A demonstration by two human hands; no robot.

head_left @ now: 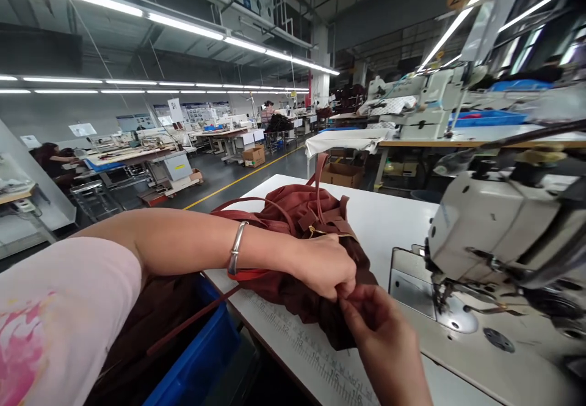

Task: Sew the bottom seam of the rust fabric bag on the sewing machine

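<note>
A reddish-brown fabric bag with thin straps, a gold zipper and a dark brown lower part lies on the white sewing table. My left hand, a silver bracelet on its wrist, reaches across the bag with its fingers curled closed at the dark edge. Close against it, my right hand pinches at the same edge between thumb and fingers. The exact bit of cloth between the fingertips is hidden. To the right of both hands stands a sewing machine, its needle area apart from the bag.
A blue bin holding dark red cloth stands below the table's left edge, with a strap hanging over it. Ruler markings run along the table's front. Behind are other machines, cardboard boxes and a seated person.
</note>
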